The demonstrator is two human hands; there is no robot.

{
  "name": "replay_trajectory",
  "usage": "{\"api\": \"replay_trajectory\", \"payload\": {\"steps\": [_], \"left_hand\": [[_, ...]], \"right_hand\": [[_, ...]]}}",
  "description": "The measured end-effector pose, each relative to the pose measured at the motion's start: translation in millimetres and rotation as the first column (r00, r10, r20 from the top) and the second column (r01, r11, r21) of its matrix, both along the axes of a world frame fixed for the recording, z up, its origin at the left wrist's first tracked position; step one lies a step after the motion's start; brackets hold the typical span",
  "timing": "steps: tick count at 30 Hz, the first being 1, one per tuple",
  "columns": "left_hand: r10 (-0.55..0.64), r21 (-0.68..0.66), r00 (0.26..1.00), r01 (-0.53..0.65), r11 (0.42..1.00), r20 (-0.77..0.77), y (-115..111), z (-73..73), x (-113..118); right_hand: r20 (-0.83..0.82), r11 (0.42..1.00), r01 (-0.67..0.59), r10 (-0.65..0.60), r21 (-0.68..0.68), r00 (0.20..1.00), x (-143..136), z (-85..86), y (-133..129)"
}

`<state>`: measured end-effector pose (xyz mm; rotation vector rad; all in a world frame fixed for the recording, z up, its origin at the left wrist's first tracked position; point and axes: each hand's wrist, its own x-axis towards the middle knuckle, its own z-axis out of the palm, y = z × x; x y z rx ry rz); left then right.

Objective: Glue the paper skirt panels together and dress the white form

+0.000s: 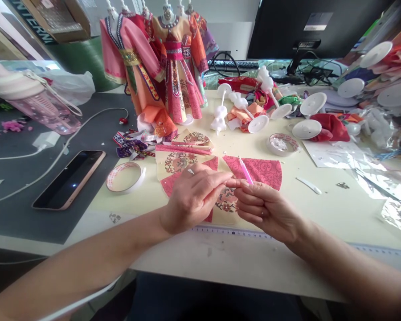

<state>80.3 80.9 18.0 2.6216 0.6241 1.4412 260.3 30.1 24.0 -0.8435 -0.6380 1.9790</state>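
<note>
My left hand (195, 194) is closed, its thumb and fingertips pinched together; whatever they grip is too small to make out. Its fingertips meet the index fingertip of my right hand (267, 207). The right hand is closed too, and a slim pink pen-like tool (245, 171) with a pale pointed end sticks up out of it. Beneath both hands lie cut fabric pieces: a rose-red patterned panel (263, 171) at the right and a cream floral panel (177, 161) at the left. The hands partly cover another floral piece (225, 205).
Dressed doll forms (178, 67) stand at the back, beside white doll stands (259, 124). Tape rolls (125, 177) (283, 145) flank the fabric. A phone (70, 178), cable and pink bottle (36, 98) occupy the left. A ruler (232, 232) runs along the front; scissors (384, 187) lie right.
</note>
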Motion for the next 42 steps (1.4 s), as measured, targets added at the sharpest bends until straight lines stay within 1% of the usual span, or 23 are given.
{"api": "replay_trajectory", "payload": {"steps": [4, 7, 10, 15, 20, 22, 23, 24, 25, 26, 27, 28, 29, 30, 31, 33, 34, 35, 36, 38, 39, 40, 42], "left_hand": [[0.028, 0.141, 0.999, -0.023, 0.990, -0.035, 3, 1.1, -2], [0.057, 0.246, 0.997, -0.042, 0.968, -0.052, 4, 0.6, -4], [0.074, 0.319, 0.994, -0.044, 0.947, -0.081, 4, 0.2, -5], [0.110, 0.298, 0.988, -0.072, 0.952, -0.112, 4, 0.4, -5], [0.110, 0.300, 0.990, -0.078, 0.951, -0.092, 3, 0.3, -6], [0.087, 0.246, 0.993, -0.066, 0.967, -0.076, 0, 1.2, -5], [0.069, 0.169, 0.996, -0.059, 0.984, -0.057, -1, 2.0, -5], [0.049, 0.047, 0.998, -0.047, 0.998, -0.027, -2, 3.2, -4], [0.033, -0.117, 0.999, -0.031, 0.993, 0.017, -3, 4.6, -3], [0.026, -0.304, 0.997, -0.003, 0.953, 0.072, -3, 6.2, -2], [0.029, -0.484, 0.991, 0.039, 0.874, 0.133, -2, 7.8, -1], [0.041, -0.631, 0.980, 0.092, 0.770, 0.194, -1, 9.2, -1], [0.060, -0.739, 0.967, 0.150, 0.656, 0.249, 1, 10.3, 0], [0.085, -0.811, 0.950, 0.206, 0.548, 0.299, 3, 11.0, 0], [0.115, -0.854, 0.934, 0.255, 0.453, 0.339, 6, 11.2, -1], [0.177, -0.894, 0.904, 0.327, 0.305, 0.390, 10, 10.5, -2], [0.203, -0.902, 0.892, 0.351, 0.253, 0.404, 12, 9.8, -2], [0.223, -0.904, 0.883, 0.369, 0.218, 0.414, 13, 9.1, -3], [0.235, -0.903, 0.876, 0.381, 0.199, 0.422, 14, 8.5, -3], [0.239, -0.900, 0.871, 0.393, 0.187, 0.430, 14, 7.8, -4], [0.236, -0.900, 0.871, 0.394, 0.186, 0.431, 14, 7.8, -4], [0.234, -0.900, 0.872, 0.395, 0.184, 0.430, 14, 7.9, -4], [0.231, -0.900, 0.872, 0.398, 0.178, 0.431, 13, 8.4, -4]], "right_hand": [[-0.112, 0.999, -0.008, 0.004, -0.042, 0.994, 0, 1.3, -2], [-0.147, 0.996, -0.001, -0.012, -0.086, 0.989, -1, 3.3, -4], [-0.182, 0.996, -0.005, -0.012, -0.091, 0.983, -1, 3.7, -5], [-0.158, 0.999, -0.013, 0.006, -0.044, 0.987, -1, 2.8, -6], [-0.128, 1.000, -0.013, 0.013, -0.003, 0.992, -3, 4.9, -8], [-0.088, 1.000, -0.007, 0.008, 0.015, 0.996, -4, 6.1, -8], [-0.050, 1.000, 0.010, -0.008, 0.029, 0.999, -3, 6.8, -7], [0.001, 0.998, 0.037, -0.037, 0.048, 0.999, -3, 7.4, -6], [0.064, 0.995, 0.070, -0.075, 0.075, 0.995, -1, 8.0, -5], [0.137, 0.988, 0.105, -0.120, 0.113, 0.983, 1, 8.5, -4], [0.213, 0.978, 0.132, -0.165, 0.162, 0.963, 4, 8.8, -3], [0.288, 0.966, 0.143, -0.202, 0.214, 0.936, 6, 8.9, -1], [0.359, 0.955, 0.138, -0.230, 0.264, 0.905, 9, 8.8, 0], [0.427, 0.943, 0.122, -0.253, 0.310, 0.868, 12, 8.5, 2], [0.493, 0.931, 0.098, -0.273, 0.351, 0.826, 14, 8.0, 2], [0.623, 0.905, 0.020, -0.308, 0.424, 0.719, 15, 6.5, 2], [0.682, 0.885, -0.031, -0.335, 0.464, 0.651, 14, 5.6, 2], [0.731, 0.856, -0.092, -0.372, 0.508, 0.573, 13, 4.6, 1], [0.765, 0.821, -0.159, -0.416, 0.548, 0.491, 12, 3.6, -1], [0.795, 0.744, -0.297, -0.504, 0.598, 0.338, 9, 1.5, -4], [0.795, 0.711, -0.356, -0.540, 0.606, 0.276, 7, 0.6, -5], [0.792, 0.685, -0.404, -0.567, 0.606, 0.227, 6, -0.1, -6], [0.781, 0.654, -0.458, -0.602, 0.603, 0.167, 6, -1.1, -7]]}}
